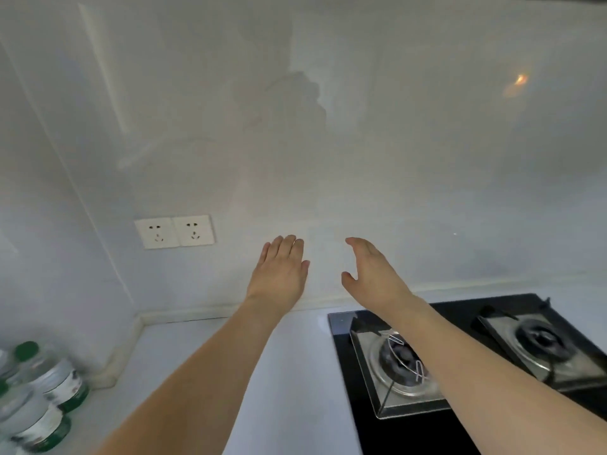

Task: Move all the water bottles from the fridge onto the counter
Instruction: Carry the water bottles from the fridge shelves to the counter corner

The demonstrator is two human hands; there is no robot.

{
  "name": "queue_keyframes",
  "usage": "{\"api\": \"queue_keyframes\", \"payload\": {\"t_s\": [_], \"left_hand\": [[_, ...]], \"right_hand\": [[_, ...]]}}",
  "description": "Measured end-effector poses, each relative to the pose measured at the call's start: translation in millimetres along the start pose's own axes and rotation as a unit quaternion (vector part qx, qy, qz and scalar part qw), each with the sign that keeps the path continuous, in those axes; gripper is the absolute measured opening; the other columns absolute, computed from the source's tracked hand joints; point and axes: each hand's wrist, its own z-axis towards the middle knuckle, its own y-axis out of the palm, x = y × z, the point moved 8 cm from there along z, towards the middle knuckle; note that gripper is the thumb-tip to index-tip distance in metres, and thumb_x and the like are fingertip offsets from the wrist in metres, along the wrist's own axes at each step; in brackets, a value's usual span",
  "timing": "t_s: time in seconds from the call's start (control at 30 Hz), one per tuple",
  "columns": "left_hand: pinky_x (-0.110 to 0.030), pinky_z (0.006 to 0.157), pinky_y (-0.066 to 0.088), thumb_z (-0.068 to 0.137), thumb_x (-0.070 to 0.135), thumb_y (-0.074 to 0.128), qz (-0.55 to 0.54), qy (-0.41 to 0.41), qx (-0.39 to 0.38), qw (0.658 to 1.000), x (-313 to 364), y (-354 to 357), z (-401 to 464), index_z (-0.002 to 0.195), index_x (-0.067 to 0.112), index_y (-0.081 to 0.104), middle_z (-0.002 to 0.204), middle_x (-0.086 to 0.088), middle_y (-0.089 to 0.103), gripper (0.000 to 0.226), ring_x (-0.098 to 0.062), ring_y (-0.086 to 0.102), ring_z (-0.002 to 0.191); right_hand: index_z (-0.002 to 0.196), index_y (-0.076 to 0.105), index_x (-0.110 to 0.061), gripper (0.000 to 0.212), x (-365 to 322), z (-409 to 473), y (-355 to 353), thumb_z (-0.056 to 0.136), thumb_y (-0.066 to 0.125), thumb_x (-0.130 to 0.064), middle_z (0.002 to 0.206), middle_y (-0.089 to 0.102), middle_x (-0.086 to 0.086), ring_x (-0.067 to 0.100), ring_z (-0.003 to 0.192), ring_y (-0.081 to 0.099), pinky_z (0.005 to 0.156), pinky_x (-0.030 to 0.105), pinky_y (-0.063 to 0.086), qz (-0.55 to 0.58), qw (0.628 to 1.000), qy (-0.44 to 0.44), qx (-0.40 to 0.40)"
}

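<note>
— Over the counter (289, 372), where are the hands held?
— Left hand (281, 270) and right hand (372, 274) are raised, fingers relaxed, nothing grasped.
— And the bottles (49, 389)?
— Upright at far left, nearer the left hand.

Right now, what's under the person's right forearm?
The right forearm crosses above the black gas stove, over its near burner. That burner's right part is covered; the far burner shows fully.
</note>
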Motion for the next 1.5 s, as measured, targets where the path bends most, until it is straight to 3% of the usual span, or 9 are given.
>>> {"api": "queue_keyframes", "payload": {"t_s": [0.27, 0.4, 0.6, 0.8, 1.17, 1.5], "left_hand": [[-0.038, 0.124, 0.002, 0.107, 0.033, 0.028, -0.038, 0.144, 0.002, 0.989, 179.2, 4.5, 24.8, 0.155, 0.010, 0.021, 0.162, -0.007, 0.019, 0.054, -0.025, 0.013, 0.150], [-0.038, 0.124, 0.003, 0.107, 0.034, 0.027, -0.047, 0.212, -0.006, 0.976, 289.3, 14.5, 22.2, 0.155, 0.010, 0.021, 0.163, -0.008, 0.019, 0.054, -0.025, 0.014, 0.150], [-0.040, 0.123, 0.007, 0.107, 0.034, 0.029, -0.079, 0.311, -0.010, 0.947, 454.5, 21.3, -7.7, 0.154, 0.009, 0.023, 0.161, -0.009, 0.023, 0.054, -0.026, 0.018, 0.149], [-0.040, 0.122, 0.013, 0.106, 0.033, 0.034, -0.112, 0.384, 0.002, 0.917, 599.9, 22.0, -46.9, 0.151, 0.008, 0.030, 0.158, -0.010, 0.031, 0.052, -0.027, 0.025, 0.145], [-0.039, 0.123, 0.012, 0.106, 0.030, 0.033, -0.164, 0.499, -0.015, 0.851, 799.7, 14.8, -105.7, 0.151, 0.007, 0.030, 0.157, -0.009, 0.031, 0.050, -0.025, 0.026, 0.144], [-0.036, 0.123, 0.013, 0.106, 0.031, 0.034, -0.198, 0.567, -0.039, 0.799, 935.4, 38.4, -116.0, 0.148, 0.010, 0.033, 0.155, -0.006, 0.034, 0.047, -0.023, 0.027, 0.143]], "right_hand": [[0.149, 0.026, -0.011, 0.063, 123.4, -92.5, -108.8, 0.094, 0.055, -0.017, 0.155, 0.031, 0.005, 0.022, 0.141, 0.032, 0.115, 0.030, 0.027, -0.023, 0.991, 0.108, 0.079], [0.149, 0.027, -0.011, 0.062, 196.6, -162.0, -167.2, 0.094, 0.055, -0.016, 0.153, 0.033, 0.007, 0.023, 0.130, 0.045, 0.112, 0.036, 0.036, -0.039, 0.977, 0.179, 0.110], [0.150, 0.025, -0.012, 0.063, 292.8, -271.1, -237.8, 0.094, 0.053, -0.016, 0.155, 0.029, 0.006, 0.022, 0.142, 0.028, 0.113, 0.028, 0.025, -0.049, 0.950, 0.272, 0.144], [0.150, 0.023, -0.012, 0.063, 366.9, -370.5, -302.3, 0.094, 0.052, -0.018, 0.156, 0.028, 0.005, 0.021, 0.142, 0.028, 0.113, 0.026, 0.022, -0.070, 0.925, 0.325, 0.187], [0.150, 0.026, -0.012, 0.064, 463.0, -527.9, -387.3, 0.093, 0.054, -0.016, 0.155, 0.031, 0.006, 0.020, 0.142, 0.029, 0.115, 0.028, 0.022, -0.061, 0.854, 0.441, 0.269], [0.149, 0.028, -0.015, 0.060, 545.4, -596.2, -428.8, 0.094, 0.053, -0.020, 0.154, 0.031, 0.002, 0.019, 0.141, 0.030, 0.113, 0.028, 0.024, -0.073, 0.792, 0.513, 0.323]]}}
